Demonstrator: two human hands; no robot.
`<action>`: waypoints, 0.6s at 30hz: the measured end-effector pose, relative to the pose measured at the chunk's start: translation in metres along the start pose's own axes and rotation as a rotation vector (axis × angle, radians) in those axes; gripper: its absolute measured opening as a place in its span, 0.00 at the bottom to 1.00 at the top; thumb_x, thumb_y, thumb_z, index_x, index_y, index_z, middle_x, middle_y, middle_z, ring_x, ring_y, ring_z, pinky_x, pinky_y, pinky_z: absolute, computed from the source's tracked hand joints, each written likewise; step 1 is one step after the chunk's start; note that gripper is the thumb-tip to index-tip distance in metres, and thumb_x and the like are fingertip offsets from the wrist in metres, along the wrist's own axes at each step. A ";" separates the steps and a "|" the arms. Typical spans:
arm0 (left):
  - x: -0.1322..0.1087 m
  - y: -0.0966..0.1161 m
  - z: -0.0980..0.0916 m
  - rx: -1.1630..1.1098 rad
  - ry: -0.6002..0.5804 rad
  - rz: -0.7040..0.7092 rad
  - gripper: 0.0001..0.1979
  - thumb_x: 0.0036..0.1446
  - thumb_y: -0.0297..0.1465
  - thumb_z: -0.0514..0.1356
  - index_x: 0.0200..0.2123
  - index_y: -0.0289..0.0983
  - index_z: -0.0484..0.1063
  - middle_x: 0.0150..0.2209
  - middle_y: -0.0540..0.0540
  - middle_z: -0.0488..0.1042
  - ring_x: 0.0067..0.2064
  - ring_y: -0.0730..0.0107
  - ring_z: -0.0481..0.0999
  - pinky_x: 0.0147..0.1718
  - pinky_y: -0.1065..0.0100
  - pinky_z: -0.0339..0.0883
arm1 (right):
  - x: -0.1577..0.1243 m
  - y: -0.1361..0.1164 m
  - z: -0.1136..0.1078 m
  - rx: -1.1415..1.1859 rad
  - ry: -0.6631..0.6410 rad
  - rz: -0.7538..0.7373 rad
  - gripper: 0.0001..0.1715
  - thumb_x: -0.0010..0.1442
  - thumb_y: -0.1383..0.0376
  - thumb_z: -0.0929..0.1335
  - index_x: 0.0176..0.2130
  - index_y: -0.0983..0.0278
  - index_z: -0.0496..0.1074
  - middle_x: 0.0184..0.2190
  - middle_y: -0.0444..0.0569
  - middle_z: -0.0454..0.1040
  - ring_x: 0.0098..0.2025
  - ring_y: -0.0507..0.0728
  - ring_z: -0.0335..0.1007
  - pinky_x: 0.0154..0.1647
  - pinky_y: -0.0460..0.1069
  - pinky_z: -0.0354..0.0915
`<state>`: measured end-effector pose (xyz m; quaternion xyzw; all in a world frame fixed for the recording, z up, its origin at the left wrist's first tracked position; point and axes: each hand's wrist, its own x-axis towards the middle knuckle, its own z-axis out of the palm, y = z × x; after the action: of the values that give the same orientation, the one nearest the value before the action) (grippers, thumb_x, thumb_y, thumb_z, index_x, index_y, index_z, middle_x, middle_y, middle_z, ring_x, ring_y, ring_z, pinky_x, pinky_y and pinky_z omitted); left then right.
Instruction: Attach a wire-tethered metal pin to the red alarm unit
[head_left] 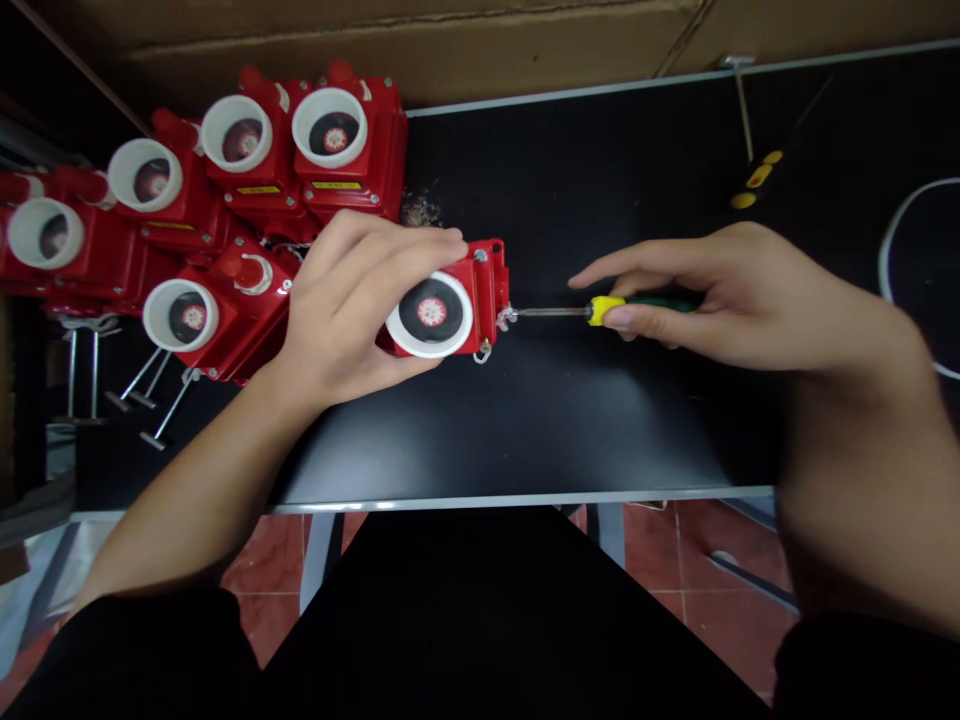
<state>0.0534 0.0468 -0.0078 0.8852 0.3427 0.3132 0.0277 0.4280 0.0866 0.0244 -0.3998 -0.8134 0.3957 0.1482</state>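
Observation:
My left hand (pixel 360 300) is wrapped round a red box with a white ring (pixel 484 300), steadying it on the black table. Inside the ring is a dark disc with a red-and-white centre. In my right hand (pixel 720 295) is a screwdriver (pixel 607 309) with a yellow and dark green handle. Its shaft lies level, and the tip meets small metal hardware (pixel 507 316) on the right side of the box. My palm and fingers hide part of the box and of the handle.
Several similar red boxes (pixel 349 190) crowd the back left, with small metal T-shaped rods (pixel 154 440) below them. A second screwdriver (pixel 757 182) and another T-shaped rod (pixel 744 110) lie at the back right. A white loop (pixel 886 250) is at the right edge. Cardboard (pixel 525 50) stands behind.

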 end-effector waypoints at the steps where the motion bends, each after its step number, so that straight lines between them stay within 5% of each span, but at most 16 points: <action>1: -0.001 0.000 0.000 0.012 -0.002 -0.006 0.36 0.71 0.52 0.71 0.75 0.53 0.66 0.69 0.47 0.81 0.62 0.42 0.87 0.65 0.34 0.78 | 0.000 0.000 -0.001 0.024 -0.042 0.010 0.25 0.69 0.44 0.76 0.60 0.48 0.86 0.32 0.42 0.87 0.25 0.57 0.74 0.28 0.55 0.69; 7: -0.002 0.003 -0.001 0.010 0.049 -0.072 0.28 0.73 0.53 0.69 0.71 0.59 0.70 0.69 0.53 0.81 0.65 0.43 0.84 0.69 0.32 0.75 | 0.003 0.001 0.003 0.229 -0.152 0.146 0.25 0.73 0.46 0.74 0.62 0.53 0.82 0.28 0.43 0.82 0.21 0.54 0.67 0.21 0.53 0.63; 13: 0.003 0.004 -0.001 -0.035 0.015 -0.074 0.35 0.69 0.47 0.74 0.74 0.55 0.68 0.70 0.48 0.80 0.64 0.41 0.84 0.65 0.33 0.77 | 0.009 0.003 0.013 0.025 0.073 -0.073 0.19 0.63 0.46 0.80 0.45 0.53 0.81 0.45 0.48 0.85 0.44 0.63 0.83 0.46 0.62 0.79; 18: 0.003 0.004 0.001 -0.045 0.003 -0.166 0.36 0.69 0.46 0.75 0.74 0.56 0.68 0.69 0.49 0.80 0.66 0.40 0.82 0.70 0.30 0.72 | 0.008 -0.004 0.009 -0.147 0.241 -0.218 0.11 0.66 0.53 0.80 0.42 0.49 0.78 0.43 0.48 0.81 0.40 0.63 0.78 0.41 0.63 0.78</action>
<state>0.0576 0.0455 -0.0059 0.8523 0.4080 0.3190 0.0730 0.4161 0.0865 0.0211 -0.3633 -0.8551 0.2662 0.2570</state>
